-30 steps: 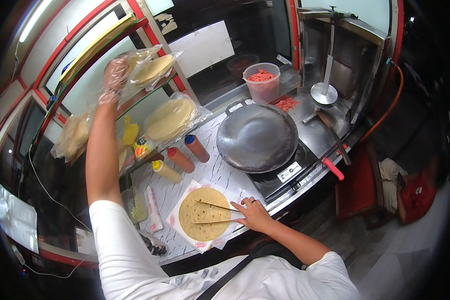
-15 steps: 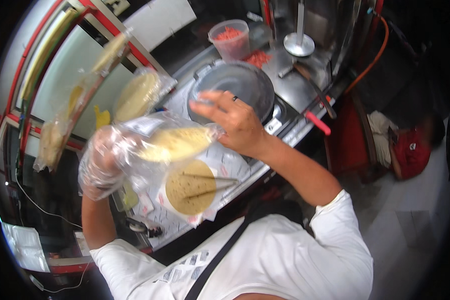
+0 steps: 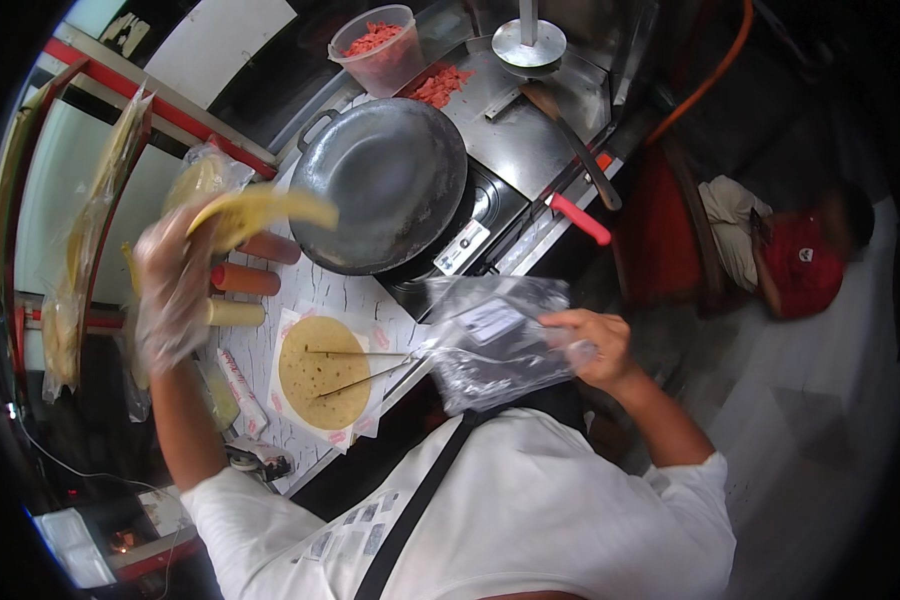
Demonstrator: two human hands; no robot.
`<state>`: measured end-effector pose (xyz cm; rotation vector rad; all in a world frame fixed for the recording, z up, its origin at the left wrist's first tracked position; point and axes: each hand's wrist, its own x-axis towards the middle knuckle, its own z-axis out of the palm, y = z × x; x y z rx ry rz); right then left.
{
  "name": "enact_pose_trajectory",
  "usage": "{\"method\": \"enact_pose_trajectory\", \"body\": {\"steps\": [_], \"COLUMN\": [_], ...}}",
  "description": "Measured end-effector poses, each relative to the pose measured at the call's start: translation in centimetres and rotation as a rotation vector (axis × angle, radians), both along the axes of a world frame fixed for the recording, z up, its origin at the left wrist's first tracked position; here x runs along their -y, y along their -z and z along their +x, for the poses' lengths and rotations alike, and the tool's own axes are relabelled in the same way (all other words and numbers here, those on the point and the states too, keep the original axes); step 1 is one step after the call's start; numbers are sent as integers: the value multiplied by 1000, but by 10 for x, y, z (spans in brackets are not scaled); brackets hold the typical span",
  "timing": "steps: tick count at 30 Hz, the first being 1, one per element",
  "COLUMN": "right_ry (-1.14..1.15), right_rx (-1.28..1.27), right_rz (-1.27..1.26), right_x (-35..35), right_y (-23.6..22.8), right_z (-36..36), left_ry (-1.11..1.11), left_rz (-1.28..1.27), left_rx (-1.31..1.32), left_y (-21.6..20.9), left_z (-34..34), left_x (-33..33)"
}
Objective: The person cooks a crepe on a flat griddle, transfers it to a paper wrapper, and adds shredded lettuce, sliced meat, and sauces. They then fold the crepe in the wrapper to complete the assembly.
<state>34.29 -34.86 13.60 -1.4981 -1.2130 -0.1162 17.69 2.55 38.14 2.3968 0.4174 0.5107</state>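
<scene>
In a clear plastic glove, my left hand (image 3: 163,275) grips a folded yellow tortilla (image 3: 265,212), raised over the left side of the counter and blurred by motion. Bare and off to the right, my right hand (image 3: 602,348) pinches the edge of a clear plastic bag (image 3: 495,350) with a white label. No tortilla shows inside the bag, which hangs past the counter's front edge. Between my arms, a round tortilla (image 3: 305,385) lies flat on white paper (image 3: 362,425). Metal tongs (image 3: 375,378) rest across it.
A black pan (image 3: 380,180) sits on the stove (image 3: 490,195). Behind it are a tub of red pieces (image 3: 377,55), a steel plate (image 3: 570,130), a wooden-handled scraper (image 3: 570,135) and a red-handled knife (image 3: 578,218). Sauce bottles (image 3: 245,280) stand left. A person in red (image 3: 820,275) is at right.
The yellow tortilla has come out of the bag in my left hand, moving left and up. My right hand has carried the bag right and down. The view has shifted.
</scene>
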Motion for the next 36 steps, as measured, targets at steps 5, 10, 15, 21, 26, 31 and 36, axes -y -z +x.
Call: {"method": "enact_pose_trajectory", "body": {"steps": [5,10,15,21,26,31,36], "right_ry": [326,430,368,112,131,156,180], "right_rx": [-372,-161,-355,-638,-297,-397,-312], "right_rz": [-229,-471,-577,-806,-682,-1107,-1290], "right_x": [49,79,75,-26,-134,-182,-195], "right_y": [20,70,167,333,491,573,590], "right_z": [2,4,-35,-130,-204,-219,-223], "left_ry": [86,313,-27,-156,-90,-244,-299], "left_rz": [118,313,35,-645,-1024,-1389,-1436], "left_rx": [-284,-281,-177,-208,-483,-786,-844], "left_y": [70,119,149,186,212,238,256], "left_z": [84,35,-115,-284,-367,-415,-448], "left_x": [-19,-29,-30,-13,6,27,29]}}
